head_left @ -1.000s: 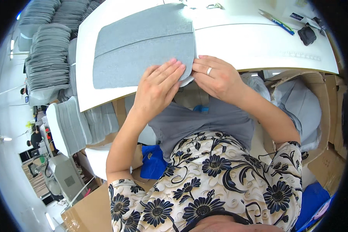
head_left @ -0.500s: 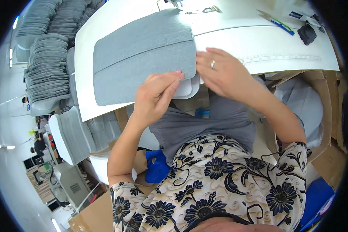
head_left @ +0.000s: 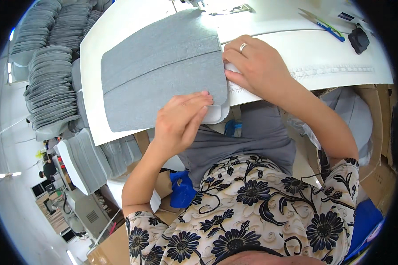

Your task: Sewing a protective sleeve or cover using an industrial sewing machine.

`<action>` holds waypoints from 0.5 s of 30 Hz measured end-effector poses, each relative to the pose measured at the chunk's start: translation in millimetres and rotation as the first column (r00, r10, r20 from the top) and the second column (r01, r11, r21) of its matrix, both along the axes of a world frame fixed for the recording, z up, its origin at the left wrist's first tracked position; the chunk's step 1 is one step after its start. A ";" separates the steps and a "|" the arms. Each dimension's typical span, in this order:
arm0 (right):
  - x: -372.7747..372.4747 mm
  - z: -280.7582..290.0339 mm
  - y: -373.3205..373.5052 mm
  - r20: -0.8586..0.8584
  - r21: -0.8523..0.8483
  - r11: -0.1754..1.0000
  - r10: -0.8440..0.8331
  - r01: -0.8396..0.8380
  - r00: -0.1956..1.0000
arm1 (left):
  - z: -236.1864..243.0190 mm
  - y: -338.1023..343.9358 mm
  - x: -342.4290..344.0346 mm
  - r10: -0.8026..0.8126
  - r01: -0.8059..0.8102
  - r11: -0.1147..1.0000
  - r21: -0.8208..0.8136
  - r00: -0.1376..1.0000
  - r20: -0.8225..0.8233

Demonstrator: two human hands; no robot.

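A large grey fabric panel (head_left: 154, 73) with rounded corners and a seam across it lies on the white sewing table (head_left: 93, 101). Under its near right corner a white layer (head_left: 214, 115) peeks out. My left hand (head_left: 179, 121) holds the near edge there, fingers on top and thumb lower down by the white layer. At the panel's right edge my right hand (head_left: 258, 66), with a ring on one finger, is closed with thumb and fingertips on the edge of the layers. The panel's far end runs under the sewing machine's presser foot (head_left: 201, 5).
Scissors (head_left: 325, 26) and a black object (head_left: 358, 40) lie at the table's far right. A ruler strip (head_left: 336, 70) runs along the right front edge. Stacks of grey panels (head_left: 53, 88) stand at left. A cardboard box (head_left: 376, 119) with grey pieces is at right.
My right hand has moved slightly up along the panel's right edge, and its fingers have curled in at the layers. My left hand stays on the near edge.
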State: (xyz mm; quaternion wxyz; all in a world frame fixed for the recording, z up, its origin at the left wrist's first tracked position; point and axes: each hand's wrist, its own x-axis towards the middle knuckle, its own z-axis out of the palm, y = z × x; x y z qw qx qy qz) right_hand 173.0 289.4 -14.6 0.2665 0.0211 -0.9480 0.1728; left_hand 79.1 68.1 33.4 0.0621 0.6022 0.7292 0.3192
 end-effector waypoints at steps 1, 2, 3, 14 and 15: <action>-0.3 1.4 0.8 -0.031 0.014 1.000 0.006 -0.005 1.000 | 0.7 -1.9 -2.5 -0.001 0.001 1.000 -0.002 1.000 0.001; -0.5 2.5 1.4 -0.062 0.029 1.000 0.012 -0.010 0.998 | 1.3 -3.7 -5.2 0.008 -0.007 1.000 -0.009 0.996 0.089; 0.3 3.1 1.5 -0.062 0.027 1.000 0.009 -0.008 0.998 | 2.2 -5.0 -7.4 0.017 -0.015 1.000 -0.016 0.984 0.175; 7.6 2.7 4.7 0.044 0.154 0.987 0.049 -0.056 0.998 | 36.1 26.4 -34.9 -0.204 0.211 0.957 -0.197 0.977 0.055; 8.2 2.9 4.1 0.047 0.154 0.986 0.051 -0.058 0.998 | 34.6 34.4 -42.2 -0.197 0.194 0.968 -0.162 0.980 -0.002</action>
